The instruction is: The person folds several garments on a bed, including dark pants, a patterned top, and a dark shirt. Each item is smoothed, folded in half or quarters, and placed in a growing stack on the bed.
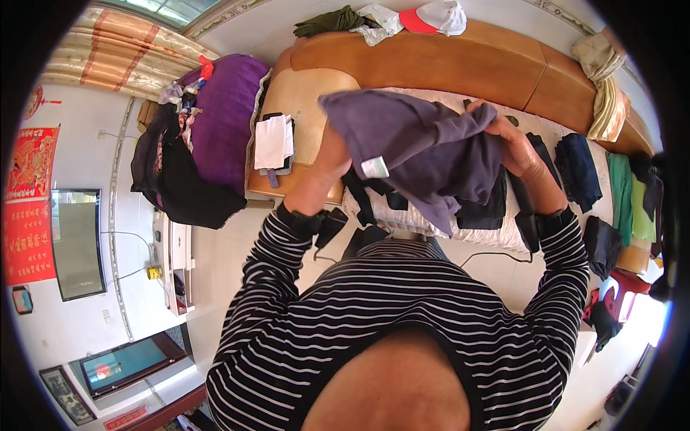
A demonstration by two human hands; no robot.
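A dark purple-grey garment [415, 129] hangs spread in the air between my two hands, with a pale label [374, 167] showing near its left side. My right hand [512, 140] grips a bunched edge of the cloth at the upper right. At the other side, my left hand [335, 151] is partly covered by the fabric, its fingers hidden behind it. Beneath the garment lies a sofa seat with a light cover [496, 237]. Black clothing [482, 213] rests there, partly hidden by the cloth I hold.
Folded white cloth [271, 143] lies on top of a small stack at the sofa's left end. Folded dark jeans [578, 167] and green garments [620, 194] lie to the right. A purple cover [226, 124] with black clothing stands at left. A cap [434, 19] rests on the backrest.
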